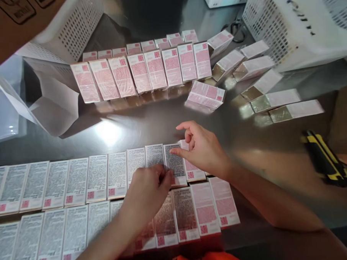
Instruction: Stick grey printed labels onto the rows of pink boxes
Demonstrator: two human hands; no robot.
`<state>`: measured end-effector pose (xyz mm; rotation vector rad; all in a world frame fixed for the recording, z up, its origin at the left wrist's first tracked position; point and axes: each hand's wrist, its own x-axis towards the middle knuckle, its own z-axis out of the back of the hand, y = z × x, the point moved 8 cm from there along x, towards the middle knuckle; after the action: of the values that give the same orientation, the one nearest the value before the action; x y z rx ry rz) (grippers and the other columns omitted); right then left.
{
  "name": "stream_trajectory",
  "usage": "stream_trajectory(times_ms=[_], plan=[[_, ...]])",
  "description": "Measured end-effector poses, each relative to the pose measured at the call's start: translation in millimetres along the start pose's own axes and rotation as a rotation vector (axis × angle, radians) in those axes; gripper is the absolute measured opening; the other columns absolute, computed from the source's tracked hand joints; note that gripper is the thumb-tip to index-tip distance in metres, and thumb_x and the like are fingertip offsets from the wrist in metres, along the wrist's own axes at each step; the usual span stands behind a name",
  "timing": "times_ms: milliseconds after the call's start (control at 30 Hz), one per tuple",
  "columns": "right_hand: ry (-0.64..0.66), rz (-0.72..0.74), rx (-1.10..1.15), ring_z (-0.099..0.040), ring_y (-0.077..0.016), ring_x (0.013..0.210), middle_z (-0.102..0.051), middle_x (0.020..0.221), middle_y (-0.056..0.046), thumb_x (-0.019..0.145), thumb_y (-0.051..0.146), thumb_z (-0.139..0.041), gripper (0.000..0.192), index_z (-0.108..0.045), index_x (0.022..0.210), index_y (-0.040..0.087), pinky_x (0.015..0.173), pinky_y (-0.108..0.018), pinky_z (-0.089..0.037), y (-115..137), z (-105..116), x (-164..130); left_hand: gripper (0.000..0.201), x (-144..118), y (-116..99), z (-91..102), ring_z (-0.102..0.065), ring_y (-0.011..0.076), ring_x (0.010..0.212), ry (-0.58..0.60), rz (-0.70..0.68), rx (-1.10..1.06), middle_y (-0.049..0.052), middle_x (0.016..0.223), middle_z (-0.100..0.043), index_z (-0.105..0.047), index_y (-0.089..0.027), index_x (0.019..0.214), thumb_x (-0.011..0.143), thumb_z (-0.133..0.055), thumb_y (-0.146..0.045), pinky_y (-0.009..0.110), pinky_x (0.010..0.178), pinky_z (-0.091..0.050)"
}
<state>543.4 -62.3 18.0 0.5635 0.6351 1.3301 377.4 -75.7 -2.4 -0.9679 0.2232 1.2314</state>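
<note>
Pink-printed boxes [175,166] are lying in flat rows at six o'clock on the steel tabletop [150,123], where the left hand [149,190] is pressing curled fingers onto one while the right hand [203,149] is hovering, fingers loosely spread.

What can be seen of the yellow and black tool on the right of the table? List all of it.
The yellow and black tool looks like a utility knife with a plastic-looking body, black with yellow stripes along its length. It lies flat on the shiny metal table, slanted from upper left to lower right, near the table's right edge. No blade shows. Nothing touches it: the right hand is well to its left, over the rows of flat boxes, and the left hand is farther still.
</note>
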Motion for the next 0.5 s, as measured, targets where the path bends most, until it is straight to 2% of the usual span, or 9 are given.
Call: stream_trajectory(times_ms=[100, 200, 300, 367, 400, 500], plan=[[-0.002, 0.032, -0.023, -0.056, -0.0124, 0.065, -0.055, 0.081, 0.005, 0.071, 0.04, -0.08, 0.052, -0.054, 0.114, 0.024, 0.064, -0.027, -0.04, 3, 1, 1, 0.037, -7, -5, -1.2, -0.053, 0.0135, 0.045, -0.003, -0.047, 0.101, -0.001, 0.046, -0.054, -0.052, -0.02, 0.058, 0.09, -0.048, -0.038, 0.026, 0.052, -0.025], [0.015, 0.06, -0.106, -0.058, -0.0149, 0.07, -0.058, 0.086, 0.002, 0.075, 0.045, -0.076, 0.053, -0.054, 0.116, 0.022, 0.066, -0.028, -0.042, 11, 2, 0, 0.036, -27, -12, 1.4, -0.055, 0.0163, 0.051, -0.026, -0.133, 0.217, 0.002, 0.053, -0.06, -0.056, -0.02, 0.062, 0.092, -0.045, -0.036, 0.028, 0.053, -0.023], [0.076, 0.163, -0.23, -0.062, -0.0212, 0.083, -0.058, 0.105, -0.005, 0.074, 0.053, -0.074, 0.068, -0.048, 0.128, 0.021, 0.075, -0.035, -0.047, 30, -2, -10, 0.031, -53, -11, 16.3, -0.057, 0.0176, 0.055, -0.096, -0.188, 0.232, 0.003, 0.059, -0.063, -0.06, -0.02, 0.068, 0.091, -0.047, -0.035, 0.028, 0.054, -0.024], [0.115, 0.261, -0.326, -0.062, -0.0269, 0.095, -0.053, 0.116, -0.01, 0.073, 0.053, -0.074, 0.078, -0.042, 0.136, 0.019, 0.08, -0.039, -0.05, 40, -9, -21, 0.03, -66, 0, 39.9, -0.056, 0.0165, 0.054, -0.194, -0.188, 0.185, 0.002, 0.06, -0.064, -0.062, -0.02, 0.071, 0.091, -0.05, -0.039, 0.027, 0.054, -0.027], [0.113, 0.3, -0.373, -0.061, -0.0283, 0.096, -0.053, 0.115, -0.012, 0.078, 0.05, -0.071, 0.075, -0.041, 0.138, 0.018, 0.081, -0.041, -0.05, 42, -12, -26, 0.03, -69, 10, 58.4, -0.056, 0.0159, 0.055, -0.278, -0.168, 0.155, 0.001, 0.06, -0.064, -0.063, -0.02, 0.073, 0.09, -0.052, -0.042, 0.027, 0.055, -0.029], [0.0, 0.397, -0.42, -0.062, -0.0301, 0.096, -0.051, 0.114, -0.014, 0.089, 0.048, -0.057, 0.065, -0.035, 0.143, 0.018, 0.081, -0.044, -0.053, 44, -17, -36, 0.031, -77, 58, 136.7, -0.061, 0.0163, 0.066, -0.647, -0.016, 0.082, 0.0, 0.069, -0.066, -0.066, -0.019, 0.086, 0.088, -0.056, -0.048, 0.027, 0.063, -0.039]])
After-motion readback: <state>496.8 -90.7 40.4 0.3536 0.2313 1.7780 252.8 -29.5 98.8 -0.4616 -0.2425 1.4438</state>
